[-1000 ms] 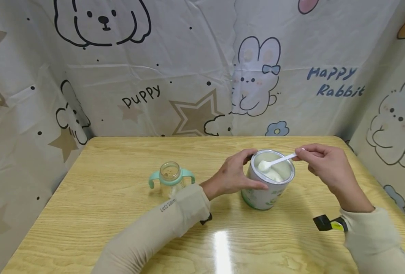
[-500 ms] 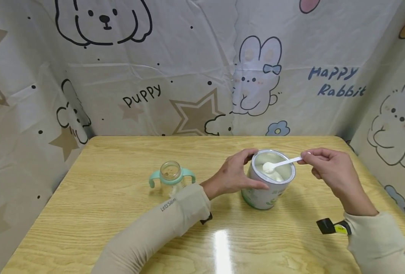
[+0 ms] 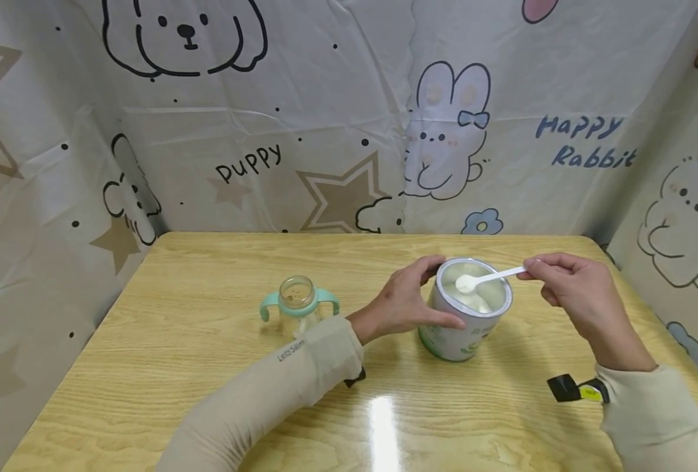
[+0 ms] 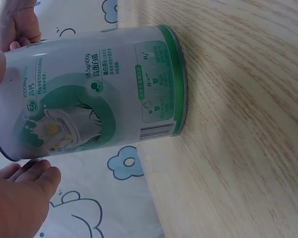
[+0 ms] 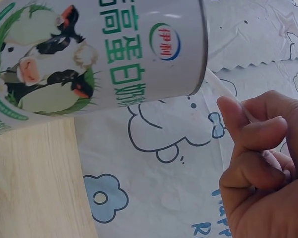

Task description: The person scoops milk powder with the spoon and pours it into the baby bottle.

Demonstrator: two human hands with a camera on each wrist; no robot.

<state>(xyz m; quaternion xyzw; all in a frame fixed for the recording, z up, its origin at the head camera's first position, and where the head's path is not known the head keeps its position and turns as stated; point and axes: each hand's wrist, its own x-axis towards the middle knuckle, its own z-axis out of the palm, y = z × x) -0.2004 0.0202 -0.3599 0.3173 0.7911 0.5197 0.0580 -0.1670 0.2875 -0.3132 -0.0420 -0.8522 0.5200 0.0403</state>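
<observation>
A white and green milk powder can (image 3: 456, 337) stands open-topped on the table, with pale powder inside. My left hand (image 3: 404, 298) grips its upper left side, thumb on the near wall and fingers round the far side. Between thumb and fingers, my right hand (image 3: 579, 288) pinches the handle end of a white scoop (image 3: 499, 274). The scoop's bowl, heaped with powder, hangs within the can's mouth, above the powder inside. In the right wrist view the can hides that bowl, and only part of the handle shows. A cow picture (image 5: 44, 59) marks the can's front.
A clear baby bottle (image 3: 297, 294) with mint green handles stands uncapped left of the can, some powder inside. My left sleeve (image 3: 278, 380) partly covers its lower part. The wooden table (image 3: 207, 262) meets a cartoon-printed cloth (image 3: 337, 78) at the back and sides.
My right hand has drawn the loaded scoop slightly to the right over the can's mouth. My left hand keeps its grip on the can. The head view has shifted a little.
</observation>
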